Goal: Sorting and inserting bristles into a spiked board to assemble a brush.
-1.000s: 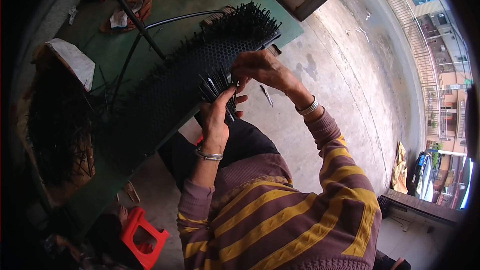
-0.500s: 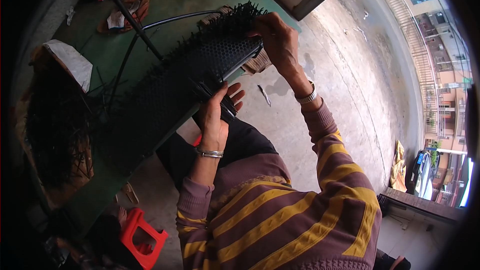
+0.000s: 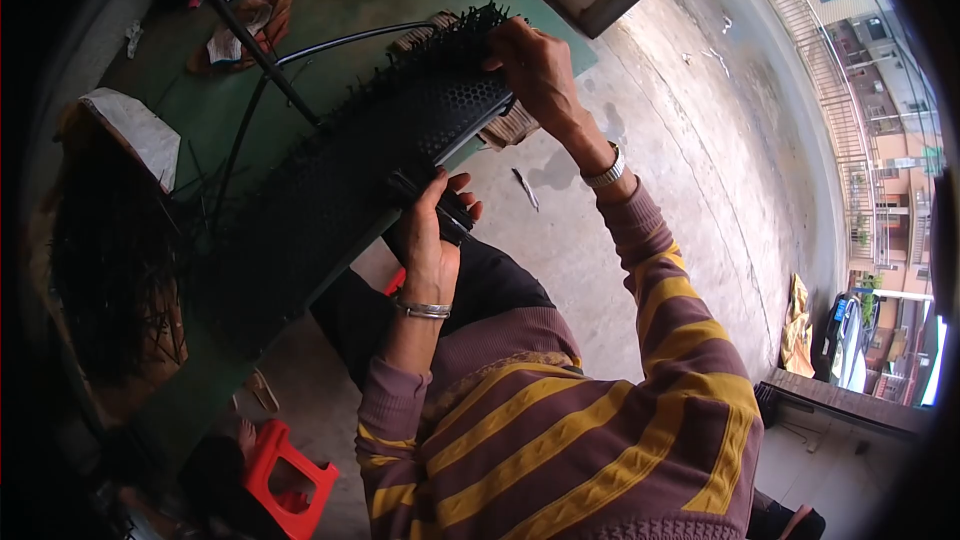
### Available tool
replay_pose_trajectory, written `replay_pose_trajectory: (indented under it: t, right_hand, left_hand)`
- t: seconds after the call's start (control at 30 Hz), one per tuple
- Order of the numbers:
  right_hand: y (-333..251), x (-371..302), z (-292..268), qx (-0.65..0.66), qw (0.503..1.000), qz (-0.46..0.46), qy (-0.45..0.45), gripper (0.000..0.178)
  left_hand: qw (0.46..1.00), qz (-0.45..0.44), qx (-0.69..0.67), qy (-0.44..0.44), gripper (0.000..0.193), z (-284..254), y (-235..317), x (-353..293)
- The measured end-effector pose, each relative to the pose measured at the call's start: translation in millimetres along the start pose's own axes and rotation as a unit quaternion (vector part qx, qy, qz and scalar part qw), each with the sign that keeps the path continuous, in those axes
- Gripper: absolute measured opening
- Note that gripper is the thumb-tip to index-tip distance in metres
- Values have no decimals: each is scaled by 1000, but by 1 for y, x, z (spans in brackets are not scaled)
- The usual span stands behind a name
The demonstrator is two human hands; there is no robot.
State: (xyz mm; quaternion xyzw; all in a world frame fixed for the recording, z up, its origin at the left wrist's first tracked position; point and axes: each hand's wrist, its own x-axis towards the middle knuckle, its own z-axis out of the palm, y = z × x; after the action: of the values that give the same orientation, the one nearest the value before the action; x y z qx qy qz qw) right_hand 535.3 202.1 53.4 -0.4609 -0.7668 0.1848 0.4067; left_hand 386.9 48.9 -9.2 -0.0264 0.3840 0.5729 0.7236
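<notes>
Your R hand [image 3: 536,72] is bent in over the perf. board's [image 3: 458,108] upper-R end; can't tell how tight its fingers are or what they pinch. The black strip bundle [image 3: 455,223] lies down-L of them, in your L hand's [image 3: 430,238] part-curled grip, long axis & tips slanting upper-L, approx. across the board's.

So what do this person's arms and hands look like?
The left hand is gloveless, with a silvery bangle at the wrist. The right hand, also gloveless, has a silvery band, perhaps a watch strap. The knitted sleeves are striped purplish brown and mustard yellow, ending in plain ribbed cuffs.
</notes>
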Motion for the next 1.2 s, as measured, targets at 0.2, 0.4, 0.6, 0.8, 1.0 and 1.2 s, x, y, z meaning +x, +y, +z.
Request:
replay_pose_trajectory:
  t: [0.2, 0.4, 0.6, 0.8, 1.0, 1.2]
  right_hand:
    - [18, 9, 6, -157, 982, -92, -48, 9]
    - [9, 11, 20, -261, 954, -148, -15, 11]
    - [14, 9, 24, -320, 939, -127, -12, 14]
    - [-1, -13, 21, -311, 936, -156, 55, 28]
    - [-33, -48, 8, 90, 976, 64, -185, 24]
    - [-37, -55, 0, 240, 926, 155, -246, 15]
  left_hand:
    - [999, -37, 15, 8, 17, 4, 2, -2]
    - [999, -31, 18, -8, 17, 3, 3, -3]
    - [998, -7, 46, -47, 26, 8, 6, -4]
    - [997, 6, 59, -42, 23, 12, 9, -12]
    - [996, 20, 85, -17, 23, 17, 11, -18]
    - [986, 45, 159, 0, 26, 23, 7, -25]
